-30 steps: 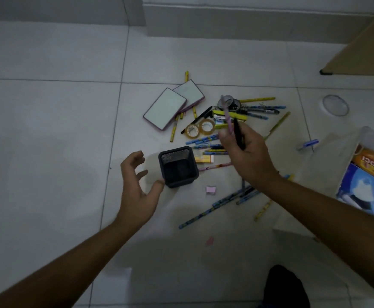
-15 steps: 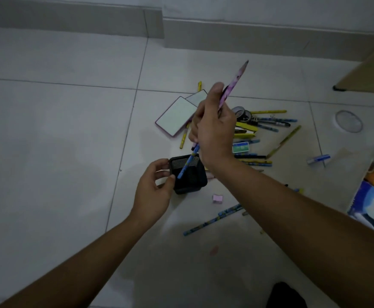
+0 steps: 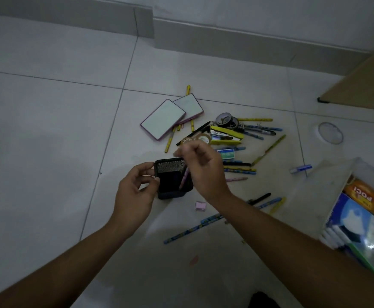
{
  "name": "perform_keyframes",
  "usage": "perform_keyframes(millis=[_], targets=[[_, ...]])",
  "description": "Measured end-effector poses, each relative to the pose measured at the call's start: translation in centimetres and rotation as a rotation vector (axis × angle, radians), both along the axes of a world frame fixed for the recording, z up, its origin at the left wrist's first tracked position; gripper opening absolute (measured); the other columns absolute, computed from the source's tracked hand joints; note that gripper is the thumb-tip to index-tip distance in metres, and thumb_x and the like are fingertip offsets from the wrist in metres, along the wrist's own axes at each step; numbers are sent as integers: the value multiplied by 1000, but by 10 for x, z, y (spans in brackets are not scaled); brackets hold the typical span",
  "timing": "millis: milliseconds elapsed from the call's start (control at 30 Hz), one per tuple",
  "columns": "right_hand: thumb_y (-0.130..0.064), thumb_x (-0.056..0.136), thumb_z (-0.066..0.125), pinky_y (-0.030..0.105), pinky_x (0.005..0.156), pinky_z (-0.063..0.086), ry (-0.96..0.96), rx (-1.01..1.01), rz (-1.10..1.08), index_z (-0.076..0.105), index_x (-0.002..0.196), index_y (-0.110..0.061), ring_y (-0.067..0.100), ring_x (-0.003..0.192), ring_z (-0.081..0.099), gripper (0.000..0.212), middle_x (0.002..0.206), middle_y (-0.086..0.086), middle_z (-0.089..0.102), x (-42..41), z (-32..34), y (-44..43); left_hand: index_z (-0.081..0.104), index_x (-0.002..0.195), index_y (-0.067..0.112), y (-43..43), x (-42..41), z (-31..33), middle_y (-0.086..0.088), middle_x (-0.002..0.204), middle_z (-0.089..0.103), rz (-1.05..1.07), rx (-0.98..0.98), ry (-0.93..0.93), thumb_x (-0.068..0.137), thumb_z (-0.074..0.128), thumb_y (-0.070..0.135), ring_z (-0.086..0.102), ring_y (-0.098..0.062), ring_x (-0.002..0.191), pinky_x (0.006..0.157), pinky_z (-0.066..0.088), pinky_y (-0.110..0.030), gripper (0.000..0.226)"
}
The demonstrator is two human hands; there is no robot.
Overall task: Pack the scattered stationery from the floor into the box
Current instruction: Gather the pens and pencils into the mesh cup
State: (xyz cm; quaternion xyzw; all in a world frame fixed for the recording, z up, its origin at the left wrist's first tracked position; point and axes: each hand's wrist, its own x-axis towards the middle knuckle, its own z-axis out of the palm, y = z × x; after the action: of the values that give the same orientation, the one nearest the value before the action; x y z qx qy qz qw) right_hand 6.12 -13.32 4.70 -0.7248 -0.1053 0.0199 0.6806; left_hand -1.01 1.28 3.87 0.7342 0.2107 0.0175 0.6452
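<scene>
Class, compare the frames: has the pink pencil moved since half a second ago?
Yes. The pink pencil has dropped toward the person, away from the white boards, and now sits inside the black mesh holder.

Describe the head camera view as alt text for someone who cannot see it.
A person's left hand grips a black mesh pen holder on a white tiled floor, the right hand poised over a pink pencil inside it. Pens and pencils lie scattered beyond; a clear box sits at right.

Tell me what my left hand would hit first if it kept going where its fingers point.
The mesh holder: fingers of the left hand point right, at its left wall, and seem to grip it.
</scene>
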Motion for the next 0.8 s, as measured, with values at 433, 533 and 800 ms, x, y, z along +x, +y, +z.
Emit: perform_keyframes(millis=[433,533,800], targets=[[-35,93,55,46,96,41,-187,-1381,374,36,146,-18,31,127,39,59,144,6,43,33,-74,-98,60,112,20,7,-4,-7,4,92,58,-26,-5,21,93,55,5,60,-11,82,64,51,-13,25],[-30,95,54,44,90,41,-264,-1438,350,49,133,-15,33,114,48,42,126,11,54,30,-79,-101,59,108,26,7,-5,-8,4,93,58,-24,-30,5,93,55,5,61,-12,82,67,53,-19,26],[-6,90,53,37,61,45,-277,-1444,331,51,115,-3,26,75,49,25,115,20,49,29,-77,-104,60,112,19,9,-4,-12,2,91,60,-28,-75,13,93,55,3,62,-19,83,68,55,-25,25]])
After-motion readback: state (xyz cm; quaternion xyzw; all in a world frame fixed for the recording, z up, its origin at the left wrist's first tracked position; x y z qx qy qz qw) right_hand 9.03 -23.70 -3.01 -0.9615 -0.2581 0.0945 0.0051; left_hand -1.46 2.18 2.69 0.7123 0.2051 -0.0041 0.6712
